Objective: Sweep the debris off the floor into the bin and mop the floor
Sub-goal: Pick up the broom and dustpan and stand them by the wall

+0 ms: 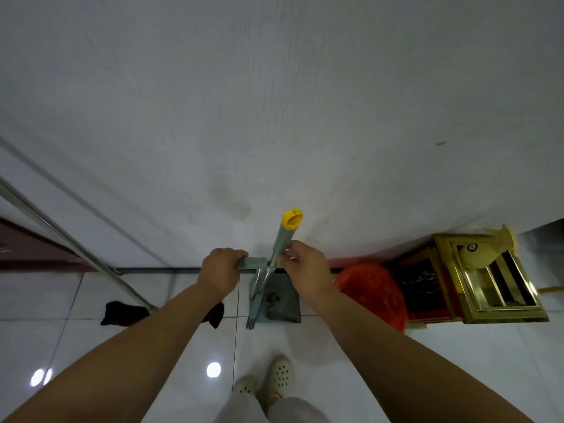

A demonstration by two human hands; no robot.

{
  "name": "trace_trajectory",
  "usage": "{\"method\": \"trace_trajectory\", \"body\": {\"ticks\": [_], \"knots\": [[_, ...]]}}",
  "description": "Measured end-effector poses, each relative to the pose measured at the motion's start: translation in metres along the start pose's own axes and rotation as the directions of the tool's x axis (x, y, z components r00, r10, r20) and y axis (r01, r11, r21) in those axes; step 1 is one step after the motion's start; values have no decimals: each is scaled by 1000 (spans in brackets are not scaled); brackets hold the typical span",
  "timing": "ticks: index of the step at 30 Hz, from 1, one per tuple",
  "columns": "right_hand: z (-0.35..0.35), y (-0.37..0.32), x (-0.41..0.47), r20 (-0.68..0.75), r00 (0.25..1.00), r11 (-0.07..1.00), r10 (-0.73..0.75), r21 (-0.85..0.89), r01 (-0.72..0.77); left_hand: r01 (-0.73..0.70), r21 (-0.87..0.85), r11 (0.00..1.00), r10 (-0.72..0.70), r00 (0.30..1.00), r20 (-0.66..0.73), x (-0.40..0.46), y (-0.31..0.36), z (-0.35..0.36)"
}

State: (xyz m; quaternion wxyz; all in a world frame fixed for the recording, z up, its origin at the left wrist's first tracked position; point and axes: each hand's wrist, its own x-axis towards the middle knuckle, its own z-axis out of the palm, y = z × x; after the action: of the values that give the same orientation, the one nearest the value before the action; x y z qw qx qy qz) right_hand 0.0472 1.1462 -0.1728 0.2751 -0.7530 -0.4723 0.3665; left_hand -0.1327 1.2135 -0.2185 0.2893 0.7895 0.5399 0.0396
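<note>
Down at floor level, going from your left, a metal pole (70,239) leans diagonally against the white wall (274,102), and its lower end meets a dark cloth (122,312) lying on the glossy white tiled floor (91,355); this looks like the mop. Next comes your left hand (221,271), curled shut around a green horizontal handle (251,264), fingers wrapped over its top. Just right of it, a green shaft with a yellow cap (292,219) rises toward you, and a broom with blue bristles (254,312) hangs down beside the grey dustpan (282,300), which stands on the floor against the wall. Some dark debris (271,299) sits in the pan. Your right hand (305,270) closes around the shaft below the green grip, fingertips pinching the metal part. Further right, a red bin (375,293) stands by the wall, touching a black and gold framed stand (470,282). Below, your pale perforated shoes (279,375) stand on the tiles.
</note>
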Motion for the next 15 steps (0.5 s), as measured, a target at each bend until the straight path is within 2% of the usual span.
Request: {"method": "trace_trajectory", "body": {"ticks": [6,9,12,15], "knots": [[-13,15,-33,-110,983,989,147,25,-145,-27,21,999,30,985,-171,-24,-4,2],[-17,29,-59,-171,969,984,176,20,-175,-154,-21,988,141,946,-290,-45,5,5],[-17,45,-85,-185,957,974,221,-2,-225,-222,-65,973,195,939,-285,-65,15,15],[-17,58,-106,-158,955,967,253,15,-254,-181,-132,975,149,964,-222,-81,24,28]]}}
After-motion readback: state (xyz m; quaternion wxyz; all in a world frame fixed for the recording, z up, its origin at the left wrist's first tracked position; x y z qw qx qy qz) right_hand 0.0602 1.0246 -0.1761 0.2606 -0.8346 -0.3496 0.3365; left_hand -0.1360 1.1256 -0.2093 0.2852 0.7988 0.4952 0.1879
